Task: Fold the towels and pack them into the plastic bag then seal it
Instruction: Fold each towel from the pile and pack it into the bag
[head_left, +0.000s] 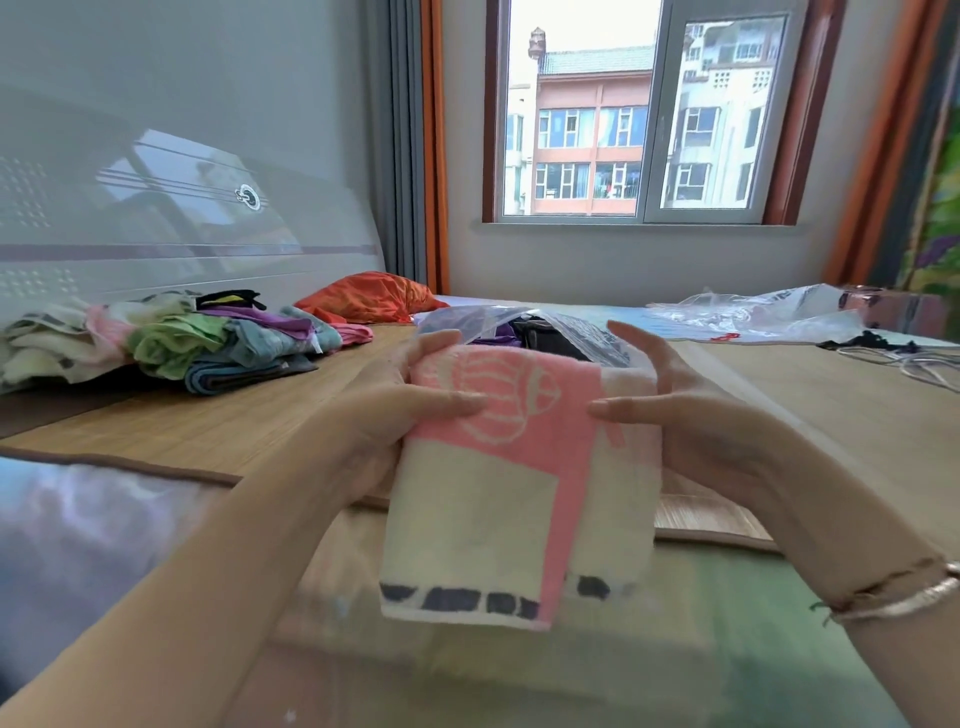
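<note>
Bedroom with a bamboo mat (218, 415) laid over the bed and a window (639, 114) straight ahead at 12 o'clock. Both hands are up in the middle of the view: the left hand (410, 410) grips the left edge of a folded pink-and-cream towel (514, 467), thumb on top and fingers curled behind, and the right hand (691, 415) grips the right edge the same way. The towel hangs down toward 6 o'clock, off the mat. Right behind it, at 12 o'clock from the hands, a clear plastic bag (576, 332) already has dark and purple cloth inside. Over at 9 to 10 o'clock sits a loose pile of towels (171, 338), with an orange pillow (369, 304) behind it. More clear plastic (753, 312) lies at 2 o'clock.
</note>
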